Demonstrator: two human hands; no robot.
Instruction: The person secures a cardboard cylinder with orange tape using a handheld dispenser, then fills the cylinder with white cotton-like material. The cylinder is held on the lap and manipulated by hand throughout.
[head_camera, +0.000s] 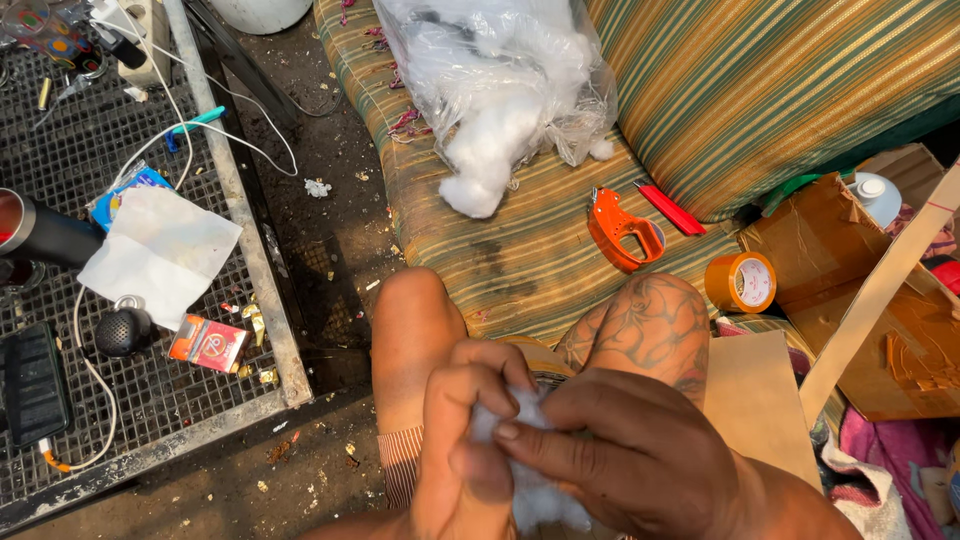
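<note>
Both hands are low in the picture, just above the person's knees, and they meet around a small clump of white stuffing (530, 470). The left hand (470, 450) curls its fingers over the clump from one side. The right hand (640, 460) comes from the other side, and its fingers press into the fluff. So both hands are closed on the same soft wad, held tight between them, maybe so that it does not fall apart. Most of the wad is hidden by the fingers, so I cannot tell if something else is tucked under it.

The person sits on a striped cushion (520, 240), and the hands are close to the lap, where it is easy to look down at them.

A clear plastic bag (500, 70) of the same white fluff lies open on the cushion ahead, with a lump spilling out of its mouth. It is well apart from the hands but within reach.

An orange tape holder (620, 230) and a red cutter (668, 208) lie side by side on the cushion. A roll of brown tape (741, 282) sits near them, beside a cardboard box (880, 330).

On the left, a metal grid (90, 160) carries a white paper sheet (160, 250) and some cables.
</note>
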